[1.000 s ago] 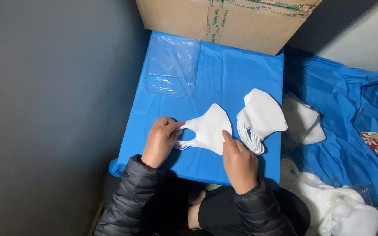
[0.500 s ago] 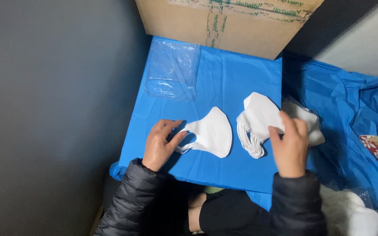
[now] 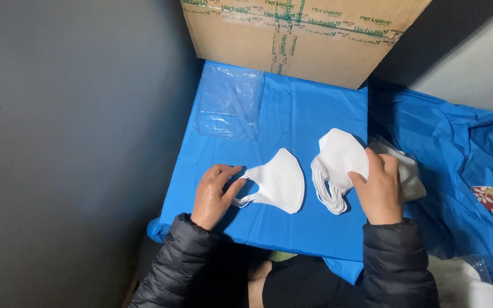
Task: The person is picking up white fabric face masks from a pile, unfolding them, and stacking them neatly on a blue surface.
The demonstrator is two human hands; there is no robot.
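A single folded white face mask lies on the blue plastic-covered surface. My left hand rests at its left end, fingers pinching the ear loops. To the right stands a stack of several white masks. My right hand is on that stack, thumb and fingers gripping the top mask at its right edge. More white masks lie partly hidden behind my right hand.
A clear empty plastic bag lies at the back left of the blue sheet. A cardboard box stands behind it. A dark wall runs along the left. Crumpled blue sheeting and white material lie to the right.
My right hand left the single mask, swung right past the stack, and has come back onto the stack's top mask. My left hand stayed on the single mask's ear loops.
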